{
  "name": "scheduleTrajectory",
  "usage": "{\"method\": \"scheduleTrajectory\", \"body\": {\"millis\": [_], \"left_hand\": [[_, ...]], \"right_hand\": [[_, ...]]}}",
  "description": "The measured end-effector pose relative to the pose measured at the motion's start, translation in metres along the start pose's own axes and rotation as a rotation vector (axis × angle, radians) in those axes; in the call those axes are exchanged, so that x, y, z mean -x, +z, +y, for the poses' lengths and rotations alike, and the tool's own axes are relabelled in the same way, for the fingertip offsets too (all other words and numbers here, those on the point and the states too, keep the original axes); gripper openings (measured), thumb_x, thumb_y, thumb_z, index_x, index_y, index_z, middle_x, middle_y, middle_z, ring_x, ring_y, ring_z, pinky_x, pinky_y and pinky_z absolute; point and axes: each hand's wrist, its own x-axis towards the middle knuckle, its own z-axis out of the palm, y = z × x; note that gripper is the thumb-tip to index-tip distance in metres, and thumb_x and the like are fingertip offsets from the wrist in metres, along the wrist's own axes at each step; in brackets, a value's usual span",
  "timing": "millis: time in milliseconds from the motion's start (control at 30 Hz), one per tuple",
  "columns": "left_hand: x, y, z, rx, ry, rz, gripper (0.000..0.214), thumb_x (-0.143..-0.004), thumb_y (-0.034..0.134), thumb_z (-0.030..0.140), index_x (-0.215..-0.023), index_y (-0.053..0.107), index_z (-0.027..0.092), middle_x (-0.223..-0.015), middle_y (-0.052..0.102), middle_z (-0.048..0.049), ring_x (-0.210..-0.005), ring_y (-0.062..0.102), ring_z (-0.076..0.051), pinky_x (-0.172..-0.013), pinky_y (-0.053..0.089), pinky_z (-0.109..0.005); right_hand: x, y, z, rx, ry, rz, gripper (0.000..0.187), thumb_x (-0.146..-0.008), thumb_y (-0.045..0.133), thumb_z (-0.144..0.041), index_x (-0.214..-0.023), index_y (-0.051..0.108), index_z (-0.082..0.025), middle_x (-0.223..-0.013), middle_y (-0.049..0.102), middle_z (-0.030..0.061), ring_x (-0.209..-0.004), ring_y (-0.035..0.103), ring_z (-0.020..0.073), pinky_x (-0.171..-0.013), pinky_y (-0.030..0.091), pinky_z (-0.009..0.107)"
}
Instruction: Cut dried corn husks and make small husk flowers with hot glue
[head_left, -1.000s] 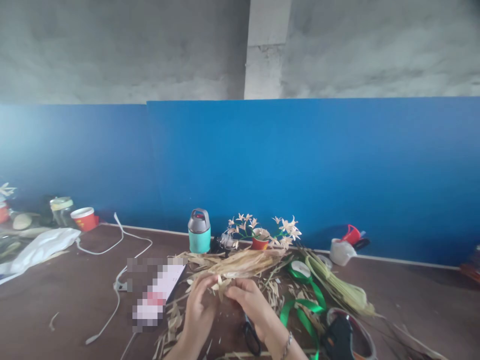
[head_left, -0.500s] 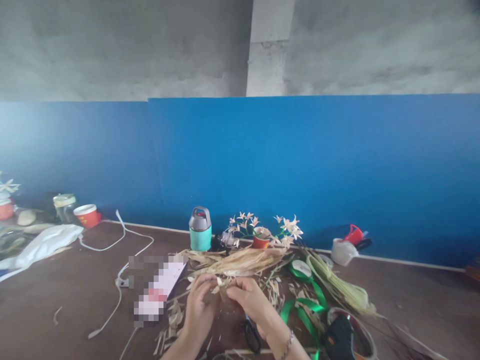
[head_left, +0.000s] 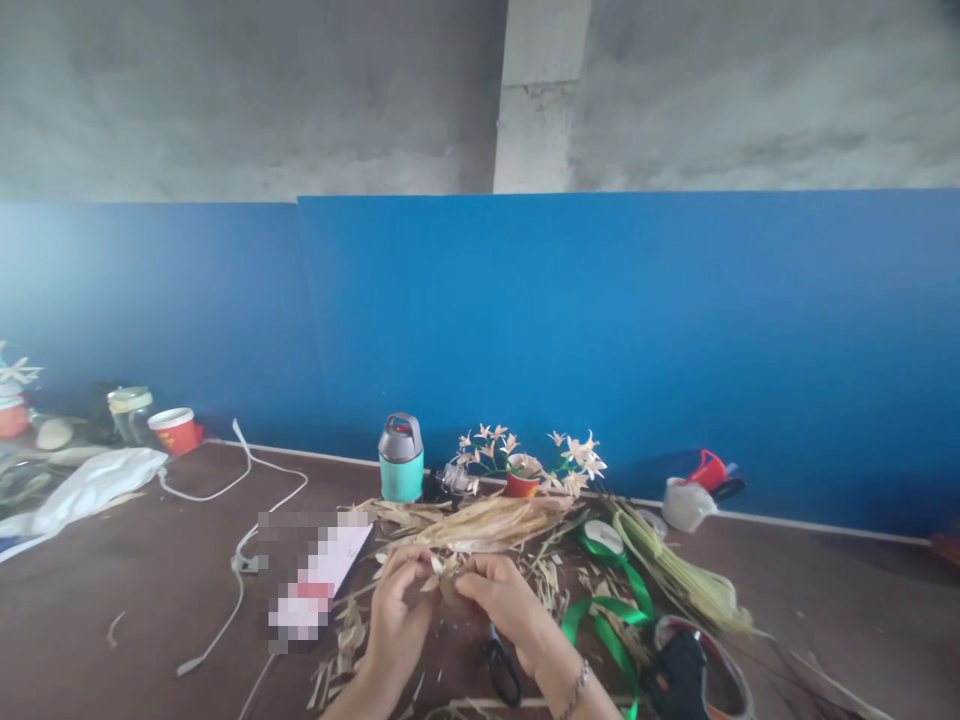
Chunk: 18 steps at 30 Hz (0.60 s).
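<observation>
Petal cluster, pale and thin like dry husk, sits between my two hands, over the middle of the surface and well short of its far edge. My left hand has thumb and forefinger drawn close on its left side; my right hand pinches it from the right, with hardly any gap. How the petals join underneath I cannot tell, because my own fingers cover that part.

My worry is the grip. The petals look brittle, so too hard a squeeze or twist could split one; too slack, and they might slip out of line or drop. A dropped one would be hard to pick out, as loose scraps of much the same colour lie left of my left wrist. The scissors lie between my forearms, beside the right one, where a careless wrist could knock them. Green ribbon loops over the surface to the right of that arm, and my bracelet might snag it if I swung outward. Toward the far edge, the husk bundle lies just beyond my fingertips; pushing forward could ruffle it.
</observation>
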Motion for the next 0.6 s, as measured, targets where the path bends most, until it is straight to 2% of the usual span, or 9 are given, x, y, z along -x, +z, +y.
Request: {"method": "scheduleTrajectory", "body": {"millis": [267, 400, 600], "left_hand": [[-0.001, 0.0, 0.002, 0.032, -0.043, -0.013, 0.012, -0.063, 0.053, 0.013, -0.058, 0.062, 0.019, -0.078, 0.063, -0.0054, -0.082, 0.06, -0.023, -0.076, 0.048, -0.034], [-0.002, 0.004, -0.003, 0.053, -0.06, -0.029, 0.007, -0.064, 0.06, 0.018, -0.065, 0.067, 0.019, -0.081, 0.065, -0.0069, -0.082, 0.061, -0.024, -0.076, 0.05, -0.037], [-0.001, 0.005, -0.01, 0.045, -0.016, -0.03, 0.007, -0.064, 0.064, 0.02, -0.069, 0.068, 0.02, -0.082, 0.067, -0.0067, -0.083, 0.063, -0.025, -0.077, 0.051, -0.038]], "right_hand": [[0.001, 0.0, -0.002, -0.034, -0.008, -0.028, 0.01, -0.057, 0.05, -0.022, -0.049, 0.051, -0.015, -0.043, 0.042, -0.0054, -0.042, 0.032, 0.0061, -0.044, 0.02, 0.021], [0.003, -0.001, -0.004, -0.019, -0.016, -0.005, 0.013, -0.06, 0.052, -0.024, -0.05, 0.052, -0.016, -0.044, 0.044, -0.0045, -0.044, 0.035, 0.0071, -0.045, 0.022, 0.021], [0.005, -0.003, -0.007, 0.006, -0.025, 0.038, 0.012, -0.062, 0.05, -0.02, -0.052, 0.053, -0.016, -0.043, 0.043, -0.0052, -0.044, 0.034, 0.0075, -0.045, 0.022, 0.021]]}}
